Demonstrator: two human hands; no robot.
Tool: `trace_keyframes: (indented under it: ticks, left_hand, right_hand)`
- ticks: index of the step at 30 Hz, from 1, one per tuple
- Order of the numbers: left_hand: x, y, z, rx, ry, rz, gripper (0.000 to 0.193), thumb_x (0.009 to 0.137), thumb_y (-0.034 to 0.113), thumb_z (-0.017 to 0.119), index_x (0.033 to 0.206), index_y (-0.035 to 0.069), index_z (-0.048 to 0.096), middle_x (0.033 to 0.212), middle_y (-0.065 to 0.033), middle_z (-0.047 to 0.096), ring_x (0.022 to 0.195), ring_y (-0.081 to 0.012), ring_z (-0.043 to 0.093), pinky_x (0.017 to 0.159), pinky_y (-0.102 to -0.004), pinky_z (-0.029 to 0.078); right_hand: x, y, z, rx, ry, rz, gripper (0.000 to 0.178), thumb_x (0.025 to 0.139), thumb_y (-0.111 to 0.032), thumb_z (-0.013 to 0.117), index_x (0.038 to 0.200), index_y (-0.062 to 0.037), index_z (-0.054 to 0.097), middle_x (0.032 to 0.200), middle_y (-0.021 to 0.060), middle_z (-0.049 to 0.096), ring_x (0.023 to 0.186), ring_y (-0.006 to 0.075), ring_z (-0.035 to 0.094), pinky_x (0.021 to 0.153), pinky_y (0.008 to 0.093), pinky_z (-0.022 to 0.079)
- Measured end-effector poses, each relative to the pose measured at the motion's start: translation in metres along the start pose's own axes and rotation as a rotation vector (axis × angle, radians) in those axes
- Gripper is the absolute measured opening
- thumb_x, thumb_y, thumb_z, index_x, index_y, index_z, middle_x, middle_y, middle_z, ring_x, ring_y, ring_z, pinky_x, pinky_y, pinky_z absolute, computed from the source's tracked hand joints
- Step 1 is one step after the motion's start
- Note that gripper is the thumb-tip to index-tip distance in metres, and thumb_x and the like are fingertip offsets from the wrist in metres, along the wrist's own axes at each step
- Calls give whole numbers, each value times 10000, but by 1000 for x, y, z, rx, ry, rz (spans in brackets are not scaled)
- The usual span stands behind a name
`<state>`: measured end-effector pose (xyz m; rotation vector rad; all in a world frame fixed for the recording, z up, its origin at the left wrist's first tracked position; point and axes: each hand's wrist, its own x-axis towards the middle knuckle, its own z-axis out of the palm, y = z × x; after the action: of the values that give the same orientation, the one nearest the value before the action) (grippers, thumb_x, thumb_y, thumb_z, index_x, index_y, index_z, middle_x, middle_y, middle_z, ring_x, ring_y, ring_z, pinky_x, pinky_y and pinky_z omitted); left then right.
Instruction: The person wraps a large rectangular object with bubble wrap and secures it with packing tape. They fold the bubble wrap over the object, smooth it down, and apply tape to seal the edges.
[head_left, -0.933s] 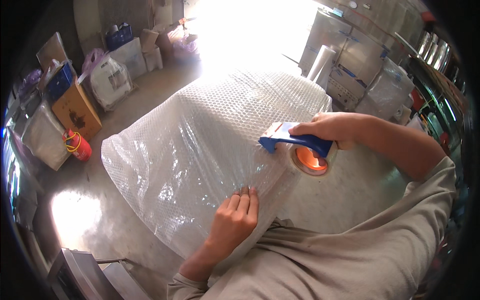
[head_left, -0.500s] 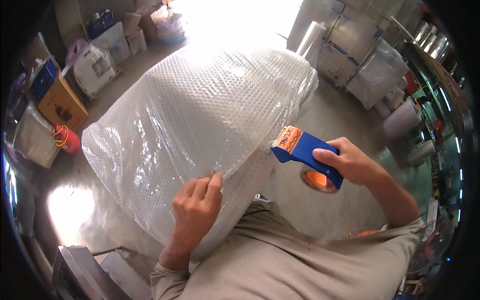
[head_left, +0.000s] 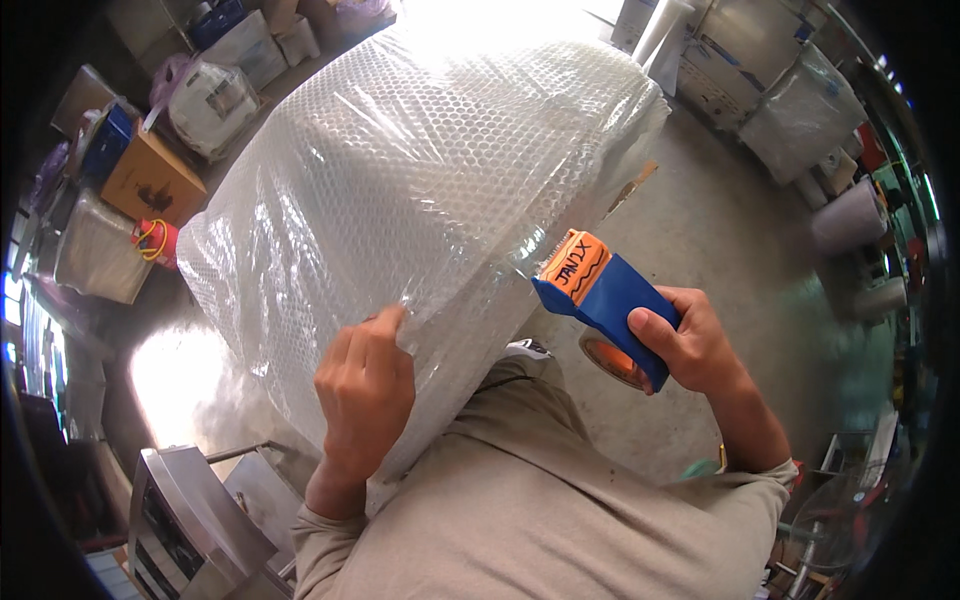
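A large object wrapped in clear bubble wrap [head_left: 400, 170] fills the middle of the view; what lies inside is hidden. My left hand [head_left: 366, 385] is at the near side of the wrap, its fingers curled in a pinch on a fold of the film. Gripped by its handle in my right hand [head_left: 695, 340] is a blue tape dispenser [head_left: 625, 305] with an orange front. A roll of tape [head_left: 612, 358] hangs beneath it. The dispenser's toothed end is close to the right edge of the wrap, where a shiny strip of clear tape [head_left: 535, 238] shows.
To the left stand a brown carton [head_left: 155, 180], a red cylinder with a yellow cord [head_left: 157, 242] and several wrapped packages. A metal frame [head_left: 190, 500] is at the lower left. Plastic-wrapped panels [head_left: 805, 110] and rolls [head_left: 850, 218] line the right side.
My left hand has shifted left and slightly down along the wrap. The dispenser has moved slightly left and tilted more steeply. The whole view has shifted, with the wrapped object now higher.
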<state>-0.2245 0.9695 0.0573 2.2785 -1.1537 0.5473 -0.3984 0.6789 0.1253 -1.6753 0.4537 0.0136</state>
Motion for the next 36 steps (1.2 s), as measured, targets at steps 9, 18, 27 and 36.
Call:
trace_keyframes:
  ticks: [9,18,27,36]
  left_hand:
    - [46,59,9,229,-101,76,434,760,464,837,914,107,645,932,-59,541,973,-229,540,828,-389,410]
    - [63,27,29,78,-20,390,266,807,126,790,701,94,548,720,-45,492,650,-217,560,566,-373,446]
    - [56,20,33,-195,51,263,286,768,30,798,667,69,533,695,-46,487,578,-211,538,510,-376,438]
    - [62,19,26,-230,-21,301,321,763,33,823,654,73,523,686,-44,469,566,-204,509,499,-374,410]
  right_hand:
    - [3,9,3,-36,31,-128,412,1003,-354,686,935,52,694,739,45,682,558,69,605,458,239,493]
    - [-6,-7,2,-9,22,-18,419,998,-368,697,927,45,694,706,35,663,544,72,600,449,242,485]
    - [-12,29,8,129,5,-12,405,989,-357,705,1005,48,687,746,41,671,604,66,602,496,241,491]
    - [53,146,56,178,137,-191,423,940,-379,734,1024,35,722,744,35,674,651,85,605,590,274,494]
